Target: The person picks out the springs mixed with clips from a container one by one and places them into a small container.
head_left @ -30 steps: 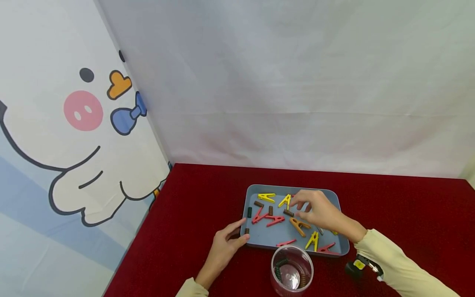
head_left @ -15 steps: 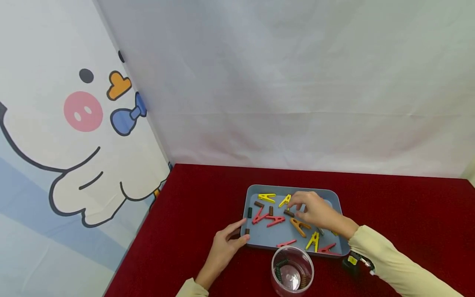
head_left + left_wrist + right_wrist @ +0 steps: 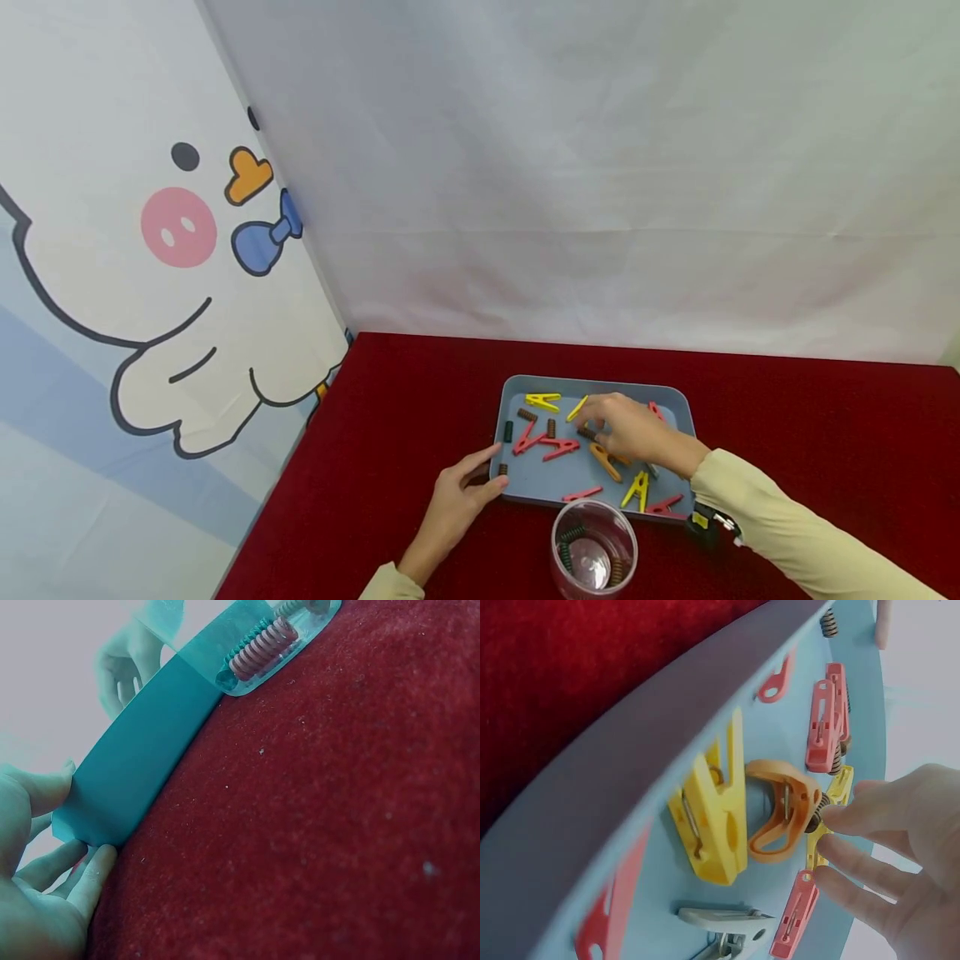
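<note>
My right hand (image 3: 626,425) reaches into a shallow blue-grey tray (image 3: 592,384). Its thumb and fingertips pinch a dark brown coil spring (image 3: 587,433), partly covered by the fingers; in the right wrist view the spring (image 3: 819,813) shows at the thumb tip. Beside it lie an orange clothespin (image 3: 605,462) and a yellow clothespin (image 3: 577,408). At the tray's left front corner my left hand (image 3: 453,500) grips the tray wall (image 3: 139,754) between thumb and fingers. A clear jar (image 3: 594,550) in front of the tray holds green and brown springs.
Red, yellow and grey clothespins lie about the tray, among them a red one (image 3: 561,450) and a yellow one (image 3: 635,490). More springs, such as a green one (image 3: 508,432), lie on its left side. A red cloth (image 3: 420,400) covers the table; a white curtain hangs behind.
My right hand has moved slightly left and down onto the brown spring, its fingers closing around it. The left hand stays at the tray corner. The head view has shifted slightly.
</note>
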Available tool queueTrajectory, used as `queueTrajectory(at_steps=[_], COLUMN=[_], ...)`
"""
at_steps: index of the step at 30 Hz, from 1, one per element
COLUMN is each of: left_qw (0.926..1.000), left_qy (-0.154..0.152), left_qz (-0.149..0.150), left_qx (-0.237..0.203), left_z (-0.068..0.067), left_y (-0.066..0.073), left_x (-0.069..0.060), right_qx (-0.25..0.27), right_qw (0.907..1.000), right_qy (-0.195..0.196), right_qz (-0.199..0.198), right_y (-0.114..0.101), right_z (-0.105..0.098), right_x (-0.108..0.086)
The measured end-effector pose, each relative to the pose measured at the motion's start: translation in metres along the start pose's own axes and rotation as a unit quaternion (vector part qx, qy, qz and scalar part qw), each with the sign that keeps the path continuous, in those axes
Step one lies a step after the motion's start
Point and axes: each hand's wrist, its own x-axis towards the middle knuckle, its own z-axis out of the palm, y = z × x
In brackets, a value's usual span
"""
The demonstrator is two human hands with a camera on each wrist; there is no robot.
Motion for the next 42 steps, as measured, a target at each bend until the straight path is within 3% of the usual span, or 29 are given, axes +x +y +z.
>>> queueTrajectory(at_steps=[17,32,42], left_qw=[0.9998,1.0,0.9999], left_qy=[-0.005,-0.003,0.002], left_qz=[0.005,-0.007,-0.011], left_qx=[-0.02,-0.003,-0.005], left_z=[0.0,0.0005,0.0], left_y=[0.0036,0.0027,0.0011], left_x=[-0.0009,-0.0005,0.0001], right_qx=[-0.035,0.007,0.049], right_qw=[0.9989,0.9995,0.998], right_qy=[-0.004,-0.01,0.033], right_qz=[-0.032,-0.03,-0.024], right_y=[0.0027,0.0053,0.007], right_z=[0.0072,0.005,0.0065], right_x=[0.0028,0.0055,0.0049])
